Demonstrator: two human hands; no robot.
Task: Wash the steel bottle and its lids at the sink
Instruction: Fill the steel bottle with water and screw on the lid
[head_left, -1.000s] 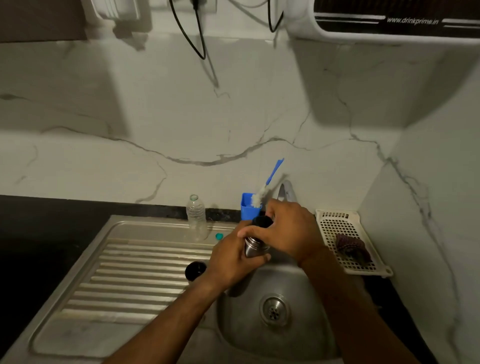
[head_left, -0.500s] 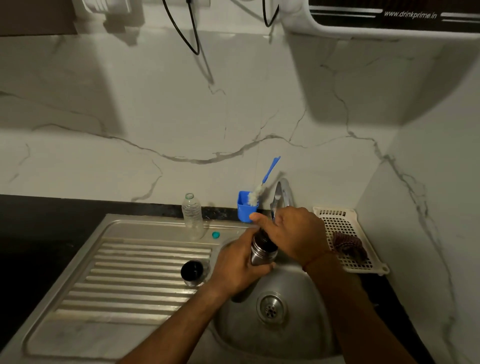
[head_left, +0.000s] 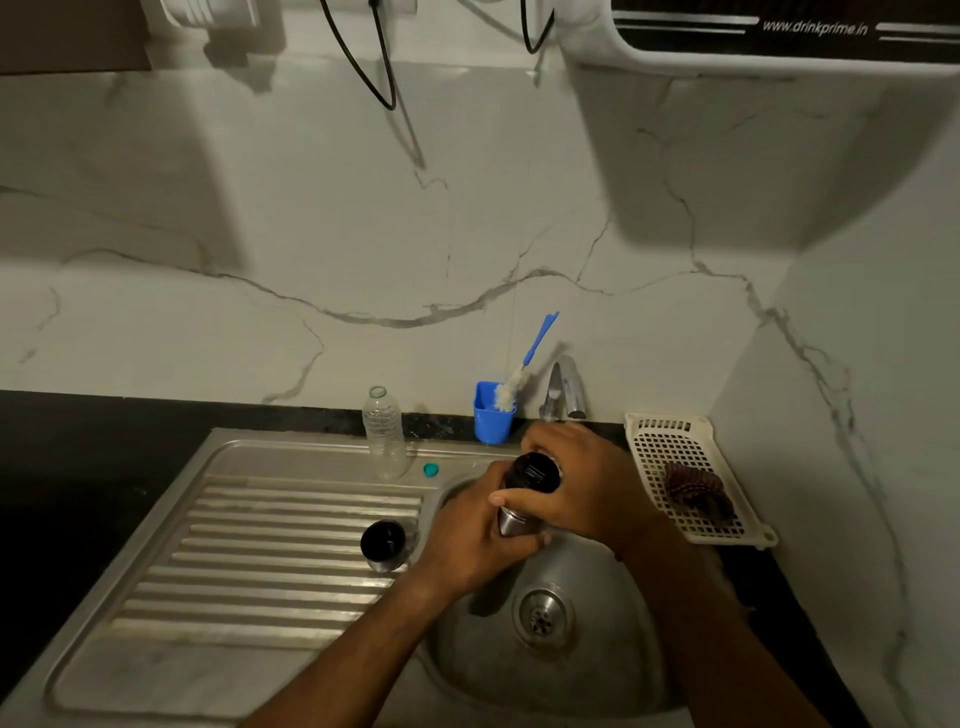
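Ribbed drainboard (head_left: 260, 571), cylindrical steel bottle (head_left: 511, 524), round lid (head_left: 535, 470)

Brushed steel sink (head_left: 311, 457), shiny steel bottle (head_left: 511, 522), clear plastic bottle (head_left: 384, 436), glossy marble wall (head_left: 260, 234)

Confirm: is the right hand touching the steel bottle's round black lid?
Touching. Head view shows right hand curled round the round black lid on the steel bottle.

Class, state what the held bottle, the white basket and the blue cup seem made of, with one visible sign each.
Bottle: likely steel, satin grey sheen. Basket: matt white plastic, seemingly; moulded grid holes. Cup: blue plastic, probably; even saturated colour.
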